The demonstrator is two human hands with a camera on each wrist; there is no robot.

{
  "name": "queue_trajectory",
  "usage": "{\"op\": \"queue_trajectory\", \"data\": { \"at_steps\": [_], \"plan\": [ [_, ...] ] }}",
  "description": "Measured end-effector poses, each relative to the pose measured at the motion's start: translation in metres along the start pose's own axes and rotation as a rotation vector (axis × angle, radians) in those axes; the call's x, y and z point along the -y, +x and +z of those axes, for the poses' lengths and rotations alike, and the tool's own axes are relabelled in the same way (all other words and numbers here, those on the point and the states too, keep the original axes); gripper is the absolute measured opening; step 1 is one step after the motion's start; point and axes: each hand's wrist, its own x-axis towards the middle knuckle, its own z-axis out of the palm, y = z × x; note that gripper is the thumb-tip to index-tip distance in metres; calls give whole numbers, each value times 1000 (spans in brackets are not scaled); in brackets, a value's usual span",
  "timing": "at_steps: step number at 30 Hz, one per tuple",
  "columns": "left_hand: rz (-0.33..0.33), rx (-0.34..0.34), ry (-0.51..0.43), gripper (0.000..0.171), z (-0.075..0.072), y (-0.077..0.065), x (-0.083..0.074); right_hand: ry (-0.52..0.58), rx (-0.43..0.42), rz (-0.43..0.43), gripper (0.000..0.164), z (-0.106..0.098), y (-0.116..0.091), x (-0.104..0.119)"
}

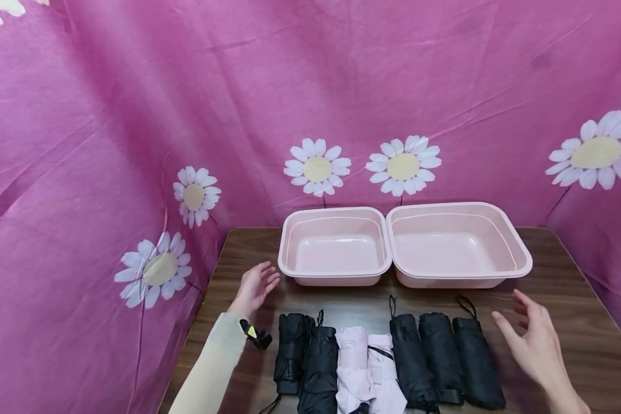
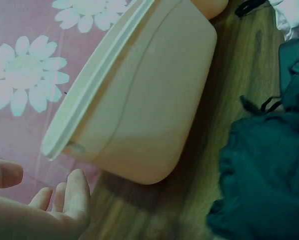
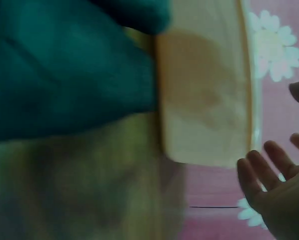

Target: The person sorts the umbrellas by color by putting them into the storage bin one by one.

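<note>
Folded umbrellas lie in a row at the table's front: two black, with one black umbrella [image 1: 318,368] beside a pink umbrella [image 1: 353,359], then a second pink umbrella [image 1: 385,371], then several more black ones, the rightmost black umbrella [image 1: 478,362] having a wrist loop. Behind them stand a smaller pink basin [image 1: 336,281] and a larger pink basin [image 1: 450,283]. My left hand [image 1: 255,288], fingers extended, hovers by the smaller basin's left front corner, holding nothing. On the other side my right hand [image 1: 535,339] is spread, apart from the rightmost umbrella, holding nothing.
A brown wooden table [image 1: 574,310] carries everything. The basins stand side by side near its back edge. Pink cloth [image 1: 341,86] with white daisies hangs behind and along the sides. A black strap [image 1: 256,335] sits on my left wrist.
</note>
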Motion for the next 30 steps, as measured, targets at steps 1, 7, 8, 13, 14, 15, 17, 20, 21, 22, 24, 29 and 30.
{"op": "queue_trajectory", "data": {
  "at_steps": [1,7,8,13,14,15,17,20,21,22,24,29,30],
  "plan": [
    [-7,3,-11,42,1,1,3,-19,32,22,61,3,-4,-4],
    [-27,77,-131,31,6,2,12,-116,210,147,63,16,-23,-20],
    [-34,89,-157,27,8,2,12,-131,236,164,64,18,-25,-21],
    [-73,115,-233,18,12,2,13,-154,370,240,72,26,-32,-23],
    [-76,118,-235,19,12,2,13,-162,389,248,74,28,-33,-23],
    [-80,120,-230,22,11,2,14,-163,409,258,77,29,-35,-23],
    [-84,125,-227,31,11,2,14,-179,446,275,81,31,-37,-22],
    [-83,133,-225,40,11,1,14,-186,479,286,88,35,-40,-21],
    [-82,133,-225,42,11,0,14,-190,485,287,89,36,-41,-20],
    [-81,132,-230,42,11,0,14,-194,484,282,90,36,-42,-19],
    [-68,141,-226,40,10,0,15,-204,475,267,90,38,-44,-18],
    [-54,126,-217,29,11,1,17,-232,543,281,85,37,-45,-18],
    [-54,121,-214,28,11,2,17,-239,568,290,85,36,-45,-18]
  ]
}}
